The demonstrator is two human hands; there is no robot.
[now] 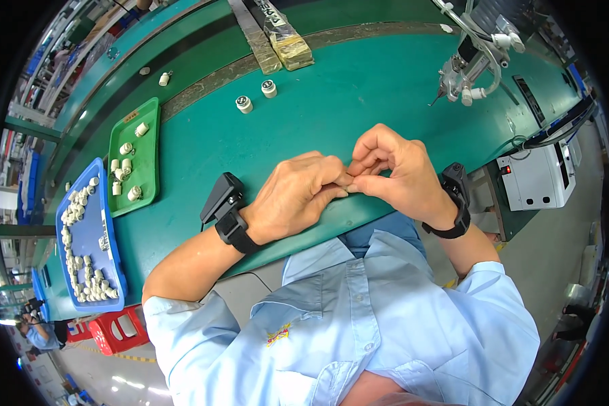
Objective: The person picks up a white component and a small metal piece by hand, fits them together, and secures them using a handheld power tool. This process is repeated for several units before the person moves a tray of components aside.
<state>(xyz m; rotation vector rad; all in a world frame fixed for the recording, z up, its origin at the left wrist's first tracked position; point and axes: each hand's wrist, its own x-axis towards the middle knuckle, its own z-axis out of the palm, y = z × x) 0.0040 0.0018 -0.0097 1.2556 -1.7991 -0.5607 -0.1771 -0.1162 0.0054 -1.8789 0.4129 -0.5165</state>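
Note:
Over the front edge of the green table, my left hand (294, 195) and my right hand (400, 172) meet with their fingertips touching. Both are closed in a pinch. Whatever they hold between them, if anything, is hidden by the fingers or too small to name. Beyond the hands, two short white cylinders with dark tops, one nearer (243, 104) and one farther (268, 88), stand upright on the table. A green tray (153, 145) to the left carries several small white cylindrical pieces (126, 165). Each wrist wears a black strap with a small black device.
Farther left, a blue tray (92, 233) holds many similar white pieces. A metal dispensing head with tubes and a thin needle (455, 78) hangs at the upper right. Taped long bars (287, 47) lie at the back. A white machine box (538, 177) stands right; a red stool (117, 331) lower left.

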